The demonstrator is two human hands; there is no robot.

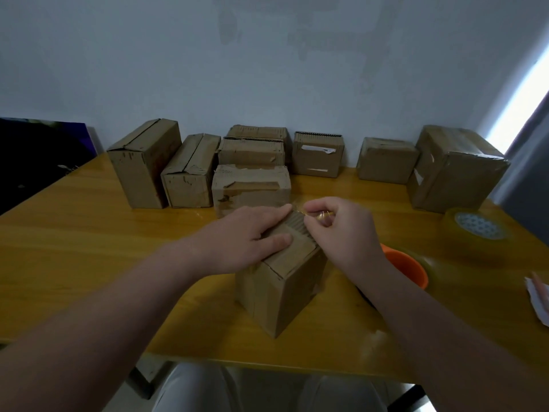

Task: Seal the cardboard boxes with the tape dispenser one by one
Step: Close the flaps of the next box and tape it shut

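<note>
Knees (190, 391) in pale trousers sit under the near edge of the yellow wooden table (89, 248). At far left a dark panel (38, 150) leans beyond the table's corner.

The left hand (252, 233) lies flat on top of the near cardboard box (279, 292), its fingers straight and close together on the flaps. Just beside it, the right hand (335, 230) has thumb and curled fingers clamped on a strip of clear tape (322, 216) at the box's far top edge.

There are nine boxes: this one, and a row of eight (144, 165) along the wall, three of them in the middle set one behind another.

Two tape rolls lie to the right: an orange-cored roll (408, 264), partly hidden by the right forearm, and a clear roll (478, 230) near the right edge. One sheet of paper (537, 298) overlaps that edge.

The widest stretch of tabletop shows left of the near box.
</note>
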